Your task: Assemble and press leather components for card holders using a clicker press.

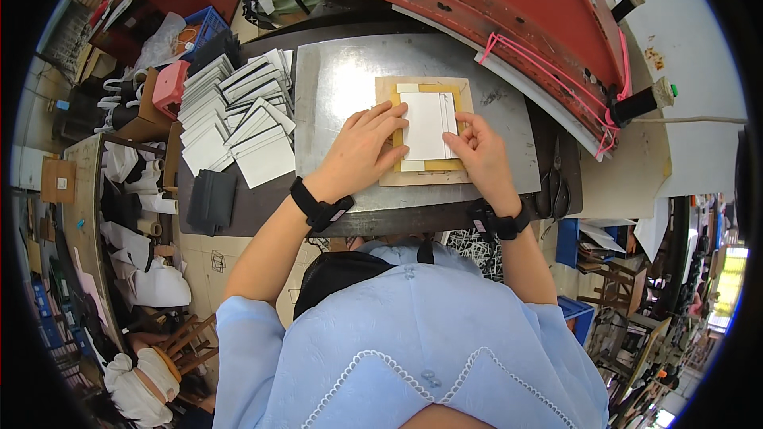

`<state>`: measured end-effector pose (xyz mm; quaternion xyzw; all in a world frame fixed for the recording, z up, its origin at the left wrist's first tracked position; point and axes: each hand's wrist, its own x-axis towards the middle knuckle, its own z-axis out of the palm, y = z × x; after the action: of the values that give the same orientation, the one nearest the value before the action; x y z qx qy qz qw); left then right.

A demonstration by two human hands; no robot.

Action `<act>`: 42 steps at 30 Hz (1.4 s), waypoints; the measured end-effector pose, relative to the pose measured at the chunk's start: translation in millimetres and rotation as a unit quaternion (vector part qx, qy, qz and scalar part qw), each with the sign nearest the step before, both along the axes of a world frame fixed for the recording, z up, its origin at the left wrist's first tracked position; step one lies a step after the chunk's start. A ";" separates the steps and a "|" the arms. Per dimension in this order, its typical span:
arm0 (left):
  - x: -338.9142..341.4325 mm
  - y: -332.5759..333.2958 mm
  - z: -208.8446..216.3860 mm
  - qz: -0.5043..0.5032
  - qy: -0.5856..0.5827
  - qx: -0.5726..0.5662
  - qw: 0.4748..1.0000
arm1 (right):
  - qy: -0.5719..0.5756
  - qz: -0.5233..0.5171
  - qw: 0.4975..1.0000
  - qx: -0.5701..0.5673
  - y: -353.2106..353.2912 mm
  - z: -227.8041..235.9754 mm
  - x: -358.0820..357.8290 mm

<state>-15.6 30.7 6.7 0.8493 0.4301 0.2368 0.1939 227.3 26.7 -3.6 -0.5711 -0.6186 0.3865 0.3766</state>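
Note:
A white rectangular panel [423,129] with dark lines along its right side lies in a yellow-edged frame [453,165] on a tan board [385,87]. My left hand [364,144] is open, its fingers spread and their tips touching the panel's left edge. On the opposite side, my right hand [482,157] has its fingers curled, with the thumb on the panel and the index finger by its right edge. Under the board is a grey metal plate [334,71]. Part of the frame is hidden by my hands.
Piles of similar white panels [266,155] sit left of the plate, with a small black stack [212,199] nearer me. A red machine beam [493,8] with pink cord [548,71] crosses the far right. Scissors [554,187] lie at the table's right edge.

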 end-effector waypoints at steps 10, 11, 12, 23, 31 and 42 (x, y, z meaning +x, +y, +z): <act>10.0 -1.7 1.3 0.034 0.074 0.068 0.994 | -0.038 0.003 0.999 -0.001 -0.2 8.3 -1.9; 10.2 -2.0 1.3 0.034 0.072 0.066 0.995 | -0.031 0.004 0.999 -0.002 -0.3 6.9 -1.6; 10.2 -1.8 1.4 0.034 0.070 0.065 0.995 | -0.025 0.005 1.000 -0.003 0.0 6.3 -1.5; 10.1 0.7 2.4 0.035 0.058 0.052 0.996 | -0.030 0.011 0.999 -0.005 0.6 6.4 -1.4; -2.1 19.3 -3.5 -0.049 -0.010 0.039 0.998 | -0.048 0.022 0.999 0.006 2.1 5.0 -0.5; 18.0 15.8 4.6 -0.047 0.023 0.055 0.997 | -0.071 0.015 0.997 0.003 0.9 11.6 -1.5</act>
<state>2.4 46.6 11.3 0.8832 0.3807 0.2310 0.1474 225.8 27.5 8.0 -0.5868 -0.6535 0.3483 0.3275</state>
